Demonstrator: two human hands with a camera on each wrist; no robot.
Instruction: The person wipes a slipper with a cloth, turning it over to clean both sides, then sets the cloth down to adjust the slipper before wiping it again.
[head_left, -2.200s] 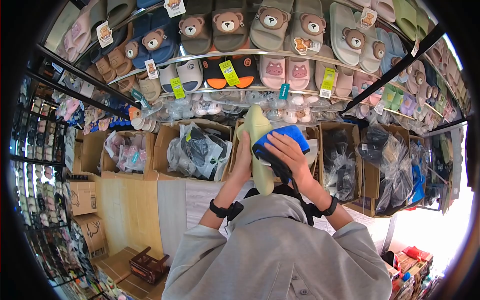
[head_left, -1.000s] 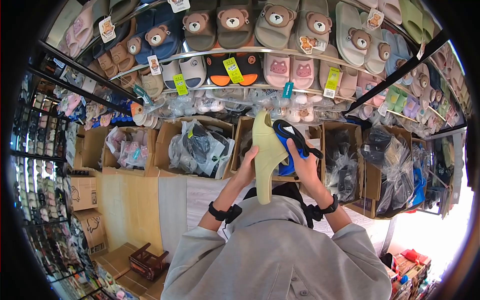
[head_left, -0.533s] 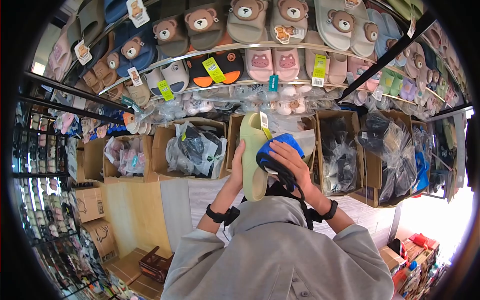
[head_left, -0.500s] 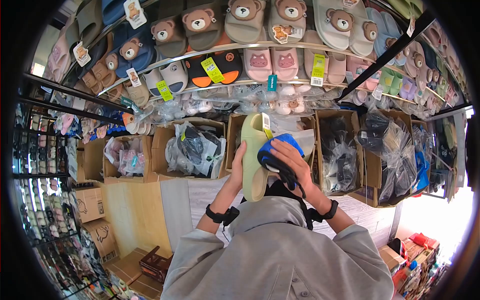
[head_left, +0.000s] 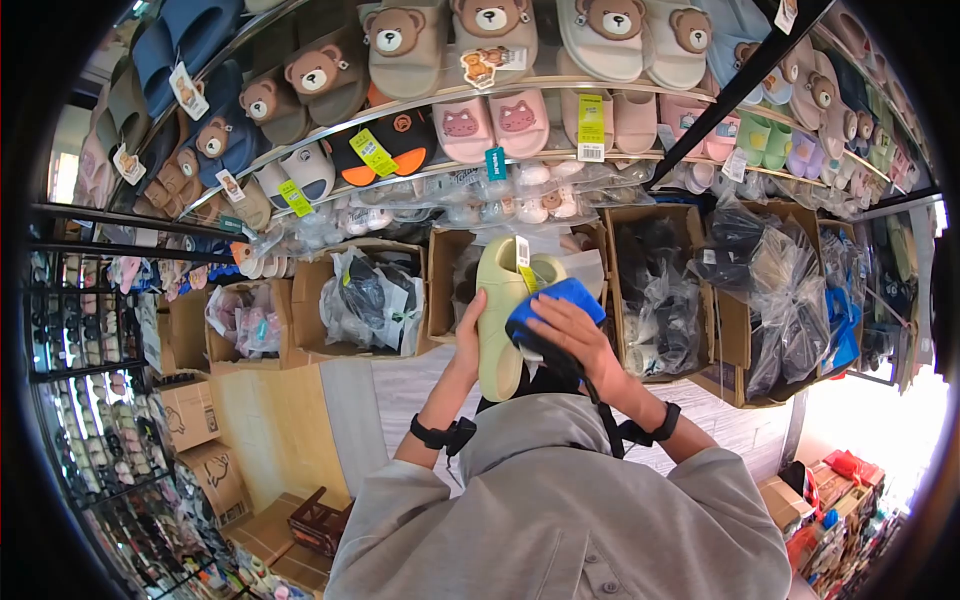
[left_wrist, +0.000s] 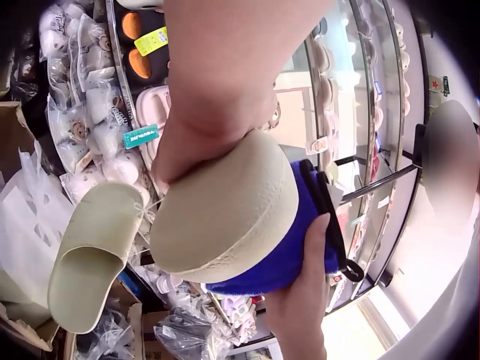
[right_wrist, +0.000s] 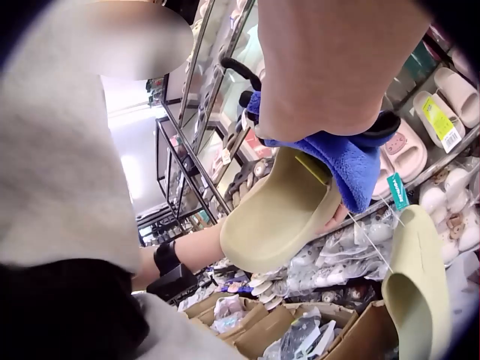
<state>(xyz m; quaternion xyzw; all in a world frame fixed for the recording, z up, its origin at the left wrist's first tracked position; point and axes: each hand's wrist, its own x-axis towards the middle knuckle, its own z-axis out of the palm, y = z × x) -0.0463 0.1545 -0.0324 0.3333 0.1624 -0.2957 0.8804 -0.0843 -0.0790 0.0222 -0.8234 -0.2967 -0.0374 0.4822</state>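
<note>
In the head view a pale green slipper (head_left: 500, 335) stands lengthwise at the chest, a tag on its upper end. My left hand (head_left: 468, 338) grips its left side. A blue and black cloth mitt (head_left: 572, 298) lies against its right side, with my right hand (head_left: 572, 335) curled over the mitt. The left wrist view has the slipper's pale sole (left_wrist: 225, 210) in front of the blue cloth (left_wrist: 262, 266); a second green slipper (left_wrist: 94, 259) hangs beside it. Seen from the right wrist, a thin string joins that second slipper (right_wrist: 420, 289) to the held one (right_wrist: 281, 217).
Shelves of slippers with bear faces (head_left: 405, 45) and pink cat slippers (head_left: 490, 125) rise ahead. Below them stand cardboard boxes (head_left: 300, 318) of bagged slippers. A brown stool (head_left: 318, 522) is at the lower left, stacked goods (head_left: 830, 500) at the lower right.
The head view has turned, so shelves and boxes sit further left. Compared with a second ago, the blue mitt is back across the slipper's right side, with my right hand over it.
</note>
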